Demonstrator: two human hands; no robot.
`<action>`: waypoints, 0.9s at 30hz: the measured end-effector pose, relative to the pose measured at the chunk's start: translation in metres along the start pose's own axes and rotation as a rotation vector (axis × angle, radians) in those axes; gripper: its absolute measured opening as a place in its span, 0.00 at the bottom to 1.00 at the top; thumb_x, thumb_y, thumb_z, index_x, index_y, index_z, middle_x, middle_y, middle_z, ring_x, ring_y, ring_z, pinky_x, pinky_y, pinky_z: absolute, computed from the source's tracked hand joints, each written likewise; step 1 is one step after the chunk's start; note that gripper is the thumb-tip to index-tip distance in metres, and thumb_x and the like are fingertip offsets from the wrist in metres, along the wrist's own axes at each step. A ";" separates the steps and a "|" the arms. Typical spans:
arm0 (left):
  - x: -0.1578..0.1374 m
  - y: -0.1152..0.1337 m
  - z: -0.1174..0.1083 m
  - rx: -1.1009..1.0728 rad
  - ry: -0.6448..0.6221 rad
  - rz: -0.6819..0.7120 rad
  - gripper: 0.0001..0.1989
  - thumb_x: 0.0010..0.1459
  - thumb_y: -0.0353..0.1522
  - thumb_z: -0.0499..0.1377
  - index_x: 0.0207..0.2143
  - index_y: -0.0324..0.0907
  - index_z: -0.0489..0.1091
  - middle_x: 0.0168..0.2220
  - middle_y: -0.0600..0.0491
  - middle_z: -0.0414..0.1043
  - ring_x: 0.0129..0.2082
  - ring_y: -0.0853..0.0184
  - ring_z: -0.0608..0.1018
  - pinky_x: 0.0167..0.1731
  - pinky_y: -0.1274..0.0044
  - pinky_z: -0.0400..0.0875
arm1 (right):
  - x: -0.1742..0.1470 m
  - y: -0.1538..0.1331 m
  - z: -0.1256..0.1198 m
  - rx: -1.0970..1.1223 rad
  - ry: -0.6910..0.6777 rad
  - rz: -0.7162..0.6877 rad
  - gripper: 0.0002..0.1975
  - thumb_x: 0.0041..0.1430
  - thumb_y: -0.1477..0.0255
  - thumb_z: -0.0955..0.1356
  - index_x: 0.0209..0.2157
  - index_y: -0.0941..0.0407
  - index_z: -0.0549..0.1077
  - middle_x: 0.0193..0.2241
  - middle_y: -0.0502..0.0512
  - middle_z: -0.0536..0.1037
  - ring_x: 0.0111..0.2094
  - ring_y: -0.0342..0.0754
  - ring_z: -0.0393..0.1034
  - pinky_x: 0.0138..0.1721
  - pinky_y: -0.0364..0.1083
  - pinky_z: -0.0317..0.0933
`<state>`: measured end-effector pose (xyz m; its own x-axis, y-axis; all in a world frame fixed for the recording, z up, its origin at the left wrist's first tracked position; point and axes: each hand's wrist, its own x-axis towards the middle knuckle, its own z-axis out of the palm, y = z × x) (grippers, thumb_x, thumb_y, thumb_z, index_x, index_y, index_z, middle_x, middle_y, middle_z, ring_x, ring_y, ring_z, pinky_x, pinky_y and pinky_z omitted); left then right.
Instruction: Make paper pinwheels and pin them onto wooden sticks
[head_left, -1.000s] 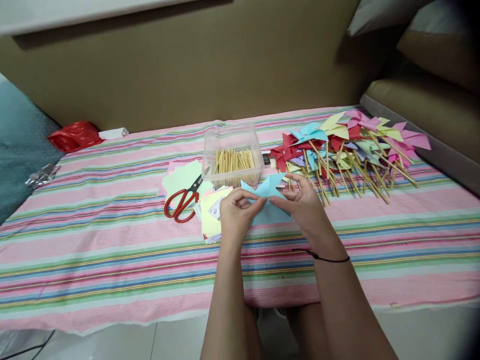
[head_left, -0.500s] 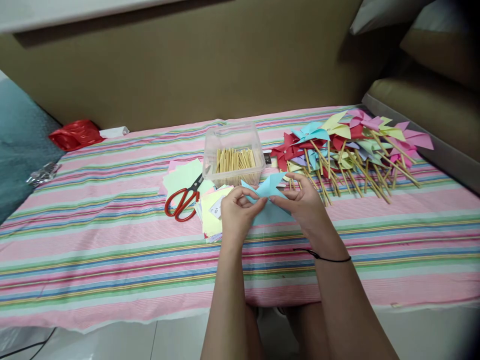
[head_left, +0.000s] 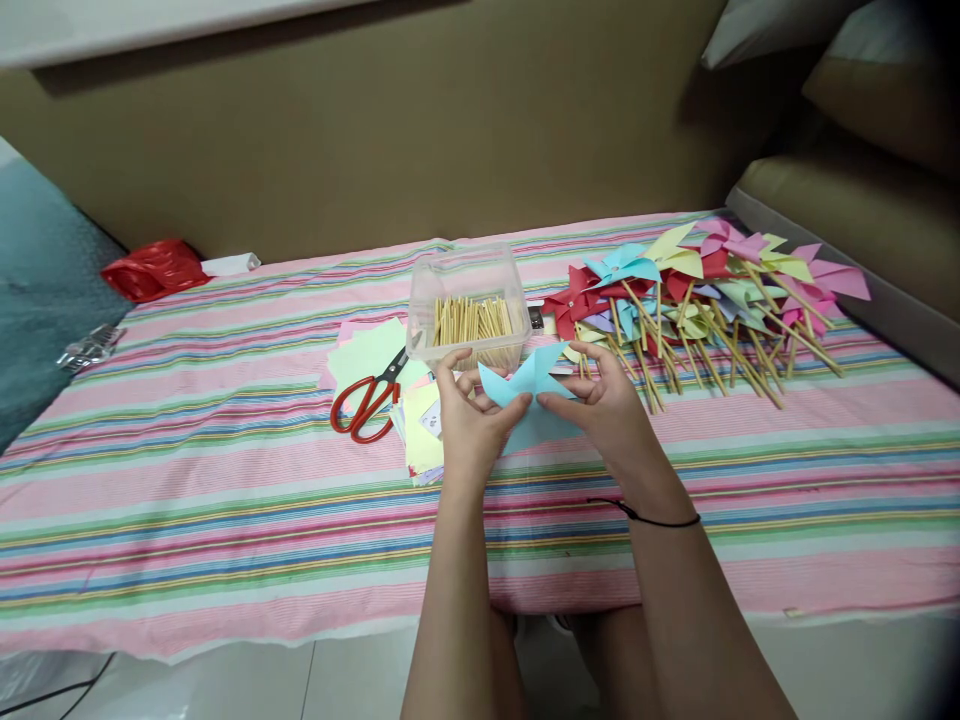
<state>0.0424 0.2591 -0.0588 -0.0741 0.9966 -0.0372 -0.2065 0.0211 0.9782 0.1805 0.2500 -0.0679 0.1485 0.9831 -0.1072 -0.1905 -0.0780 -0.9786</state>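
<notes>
Between my two hands is a light blue paper pinwheel (head_left: 534, 372), its blades curled in toward the middle and one flat part hanging below. My left hand (head_left: 474, 420) grips it from the left, thumb pressed near the centre and forefinger raised behind. From the right, my right hand (head_left: 604, 405) pinches it, its thumb beside the left thumb. No stick shows on this pinwheel. Just beyond my hands stands a clear plastic box (head_left: 466, 262) of short wooden sticks (head_left: 472, 320). A stack of coloured paper (head_left: 422, 440) lies left of my left hand.
Red-handled scissors (head_left: 366, 408) rest on pale green paper sheets (head_left: 367, 350). At the right lies a pile of finished pinwheels (head_left: 675, 290) on sticks. A red plastic bag (head_left: 156, 270) and a white packet (head_left: 231, 264) sit far left on the striped cloth (head_left: 225, 500).
The left forefinger has lifted off the paper and stretched upward. The left blade now shows more of its curl. My right hand has barely moved.
</notes>
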 end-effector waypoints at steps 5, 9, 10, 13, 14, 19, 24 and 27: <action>0.002 -0.003 -0.005 0.018 -0.092 -0.058 0.40 0.39 0.27 0.69 0.51 0.49 0.50 0.35 0.57 0.72 0.25 0.72 0.76 0.28 0.78 0.72 | 0.002 0.004 -0.003 -0.016 -0.007 0.022 0.40 0.36 0.68 0.78 0.52 0.50 0.60 0.26 0.50 0.81 0.25 0.52 0.76 0.27 0.51 0.71; 0.004 -0.005 -0.013 0.069 -0.196 -0.105 0.37 0.39 0.29 0.69 0.50 0.47 0.56 0.35 0.55 0.74 0.24 0.71 0.76 0.27 0.78 0.71 | 0.001 0.003 -0.007 -0.061 -0.007 0.043 0.37 0.35 0.68 0.77 0.49 0.49 0.63 0.24 0.49 0.80 0.21 0.51 0.75 0.22 0.48 0.68; 0.004 -0.005 -0.014 0.085 -0.212 -0.114 0.35 0.39 0.30 0.69 0.50 0.46 0.57 0.34 0.55 0.74 0.24 0.71 0.75 0.26 0.78 0.70 | 0.001 0.002 -0.009 -0.074 -0.026 0.063 0.36 0.35 0.68 0.77 0.49 0.49 0.64 0.24 0.49 0.80 0.21 0.51 0.75 0.21 0.47 0.67; 0.005 -0.006 -0.019 0.153 -0.217 -0.130 0.33 0.39 0.32 0.69 0.49 0.44 0.61 0.31 0.55 0.75 0.25 0.69 0.75 0.25 0.78 0.69 | 0.002 -0.001 -0.017 -0.118 -0.096 0.137 0.37 0.34 0.70 0.77 0.49 0.50 0.63 0.22 0.48 0.80 0.21 0.50 0.74 0.20 0.45 0.65; 0.005 -0.006 -0.020 0.176 -0.215 -0.134 0.33 0.39 0.32 0.69 0.49 0.44 0.62 0.30 0.55 0.75 0.26 0.68 0.75 0.25 0.78 0.69 | 0.003 -0.001 -0.020 -0.135 -0.110 0.158 0.37 0.34 0.71 0.77 0.49 0.50 0.63 0.22 0.48 0.80 0.21 0.50 0.74 0.20 0.44 0.64; 0.002 -0.001 -0.020 0.215 -0.263 -0.228 0.30 0.41 0.35 0.69 0.48 0.42 0.63 0.27 0.54 0.76 0.27 0.67 0.76 0.27 0.77 0.69 | 0.004 -0.001 -0.028 -0.204 -0.165 0.197 0.36 0.35 0.74 0.76 0.48 0.49 0.63 0.22 0.47 0.79 0.20 0.49 0.72 0.18 0.43 0.62; 0.000 -0.002 -0.018 0.239 -0.408 -0.283 0.29 0.40 0.31 0.68 0.46 0.42 0.62 0.20 0.59 0.71 0.18 0.73 0.71 0.20 0.82 0.60 | 0.002 0.002 -0.023 -0.226 -0.197 0.175 0.32 0.36 0.77 0.75 0.46 0.49 0.65 0.25 0.48 0.80 0.22 0.50 0.73 0.18 0.44 0.63; 0.001 -0.005 -0.018 0.267 -0.408 -0.277 0.27 0.41 0.30 0.66 0.44 0.42 0.61 0.18 0.63 0.69 0.16 0.75 0.68 0.18 0.83 0.58 | 0.001 0.003 -0.021 -0.216 -0.178 0.156 0.32 0.34 0.78 0.75 0.45 0.49 0.67 0.23 0.47 0.78 0.21 0.49 0.72 0.17 0.44 0.63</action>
<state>0.0258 0.2582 -0.0672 0.3421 0.9000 -0.2702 0.0940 0.2533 0.9628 0.2007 0.2471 -0.0750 -0.0420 0.9686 -0.2451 0.0155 -0.2447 -0.9695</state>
